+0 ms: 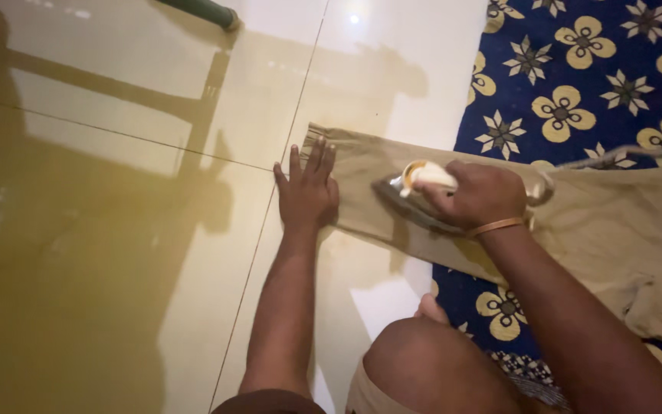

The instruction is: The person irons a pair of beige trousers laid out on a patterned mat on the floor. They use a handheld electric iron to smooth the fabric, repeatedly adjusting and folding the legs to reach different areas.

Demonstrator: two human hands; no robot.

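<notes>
On the tan trousers (576, 222), laid flat across the floor, both hands are at work. Right hand (478, 195): fingers curled tight around the pale handle of the iron (423, 195), knuckles up, a thin bangle (494, 227) at the wrist. The grip looks firm, as it must be to steer the iron's weight; the dark soleplate sits flat on the cloth with its nose pointing toward the trouser hem. A cord (622, 155) runs off from the back of the iron, away from the hem, over the cloth.

Left hand (306, 193): fingers straight and slightly spread, palm down, holding nothing. It rests at the hem end of the trousers, fingertips partly on the cloth edge and partly on the tile. Judged purpose: pinning the leg taut so the fabric does not bunch ahead of the iron. Hand and iron are near each other but apart, with a strip of cloth between.

The hem end of the trousers lies on the glossy cream floor tiles (155, 153); the waist end lies on a blue mat with yellow and white flowers (576, 84), which serves as padding beneath the cloth. On the near side of the trousers, the person's bare knee (430, 368) is bent close by. Far beyond the hem, a dark green tube (204, 11) shows at the frame's upper edge; a shadow of furniture falls across the tiles.
</notes>
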